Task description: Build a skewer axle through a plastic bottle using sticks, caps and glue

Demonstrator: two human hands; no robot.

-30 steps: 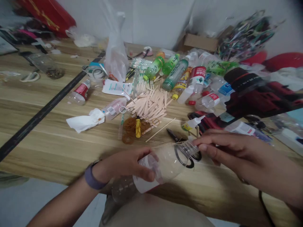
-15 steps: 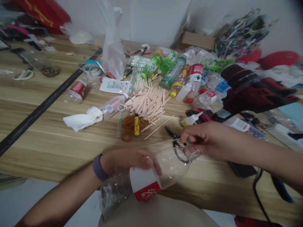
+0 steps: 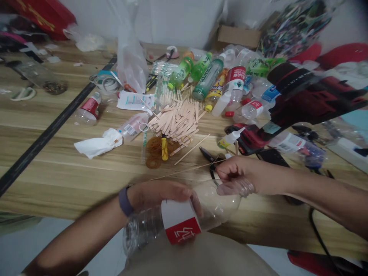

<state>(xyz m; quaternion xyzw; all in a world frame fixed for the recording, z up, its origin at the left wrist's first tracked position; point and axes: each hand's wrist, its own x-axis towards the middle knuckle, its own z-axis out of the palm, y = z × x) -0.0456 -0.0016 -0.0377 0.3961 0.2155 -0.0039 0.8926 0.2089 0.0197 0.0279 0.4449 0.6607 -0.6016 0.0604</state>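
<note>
A clear plastic bottle (image 3: pixel 181 222) with a red and white label lies tilted across my lap at the table edge, its neck pointing right. My left hand (image 3: pixel 163 193) is wrapped around its middle. By the bottle's neck, my right hand (image 3: pixel 243 172) is closed on one end of a thin wooden stick (image 3: pixel 186 170), which stretches left above the bottle. Through the clear neck some of the right hand's fingers show. Black-handled cutters (image 3: pixel 211 159) lie just behind the right hand, partly covered by it.
Beyond my hands lie flat wooden sticks (image 3: pixel 179 119), rubber bands (image 3: pixel 153 153), a yellow-handled tool (image 3: pixel 164 148) and a glue bottle (image 3: pixel 230 138). A red and black power drill (image 3: pixel 304 99) stands at right. Several bottles (image 3: pixel 208 82) crowd the back, near a cardboard box (image 3: pixel 238 36).
The bottle and my right hand have shifted slightly right. The right fingers look more tightly curled, with the stick still in them. My left hand keeps its hold on the bottle.
</note>
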